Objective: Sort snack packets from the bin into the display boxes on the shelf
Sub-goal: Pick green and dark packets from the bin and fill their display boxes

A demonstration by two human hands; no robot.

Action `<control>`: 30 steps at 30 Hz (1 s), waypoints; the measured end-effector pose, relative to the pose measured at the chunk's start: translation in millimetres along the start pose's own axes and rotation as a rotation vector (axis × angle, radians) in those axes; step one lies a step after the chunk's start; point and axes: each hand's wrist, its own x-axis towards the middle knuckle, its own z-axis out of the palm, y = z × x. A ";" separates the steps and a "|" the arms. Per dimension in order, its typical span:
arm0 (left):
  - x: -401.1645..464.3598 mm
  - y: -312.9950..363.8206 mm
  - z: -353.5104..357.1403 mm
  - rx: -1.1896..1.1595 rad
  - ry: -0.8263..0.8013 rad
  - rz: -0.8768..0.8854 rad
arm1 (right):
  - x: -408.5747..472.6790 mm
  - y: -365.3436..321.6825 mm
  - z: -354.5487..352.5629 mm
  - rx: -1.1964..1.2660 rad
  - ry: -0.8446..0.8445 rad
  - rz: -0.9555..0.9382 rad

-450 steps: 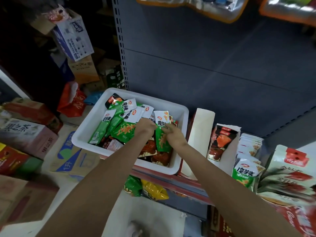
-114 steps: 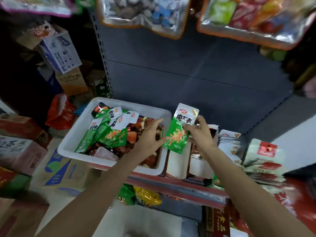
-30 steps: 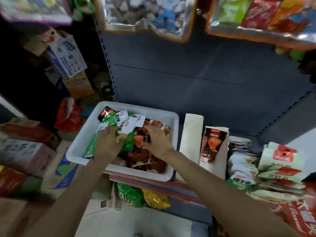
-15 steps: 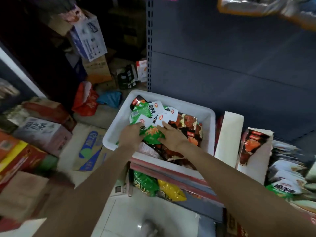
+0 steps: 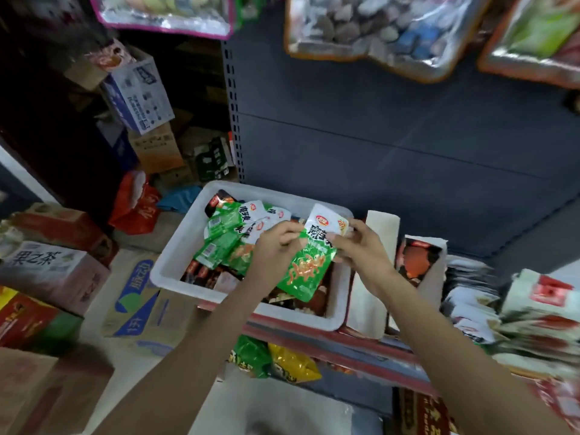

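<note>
A white bin (image 5: 179, 265) on the shelf edge holds several green and dark red snack packets. Above its right half hangs a green packet (image 5: 309, 268) with a white top. My right hand (image 5: 357, 246) pinches that packet near its top right. My left hand (image 5: 276, 249) grips its left edge, fingers curled. Other green packets (image 5: 222, 240) lie in the bin's left half. To the right stand white display boxes: one with a bare white wall (image 5: 381, 240), one showing a dark red packet (image 5: 419, 259), and a row of green packets (image 5: 467, 296), blurred.
Cardboard cartons (image 5: 50, 271) are stacked on the floor at the left. Green and yellow bags (image 5: 273, 362) lie on the shelf below the bin. Clear bags of sweets (image 5: 376, 29) hang overhead. The grey shelf back panel (image 5: 392, 136) rises behind the bin.
Both hands were down among the packets in the bin; now they have lifted one green packet above the bin's right half. The camera view has tilted upward.
</note>
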 end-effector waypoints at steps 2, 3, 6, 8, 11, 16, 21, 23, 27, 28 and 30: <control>0.1 14.0 31.6 -0.028 -0.024 0.016 | -11.0 -4.8 -33.3 0.010 0.020 0.011; 1.0 21.2 48.5 -0.040 -0.035 0.022 | -15.8 -8.1 -49.5 0.015 0.038 0.002; 6.6 41.5 98.4 -0.050 -0.096 0.015 | -30.9 -19.4 -99.8 0.034 0.135 -0.042; 10.2 50.0 132.1 -0.021 -0.133 0.014 | -40.7 -26.4 -132.6 0.022 0.214 -0.083; 13.4 55.5 180.3 0.107 -0.161 0.016 | -52.9 -33.0 -177.6 -0.042 0.307 -0.156; 9.1 64.3 236.4 0.413 -0.315 0.125 | -69.3 -44.8 -230.6 -0.029 0.428 -0.297; 9.6 65.3 262.1 0.585 -0.425 0.074 | -71.2 -45.3 -259.9 -0.072 0.464 -0.437; 6.7 64.1 264.5 0.665 -0.461 0.116 | -70.0 -45.0 -265.4 -0.107 0.475 -0.471; 4.9 60.6 261.9 0.747 -0.517 0.143 | -64.7 -38.1 -271.5 -0.216 0.418 -0.469; 4.4 60.7 260.9 0.758 -0.528 0.146 | -62.0 -34.1 -272.9 -0.259 0.386 -0.449; 3.5 60.6 259.6 0.759 -0.545 0.141 | -55.9 -26.2 -275.7 -0.370 0.319 -0.390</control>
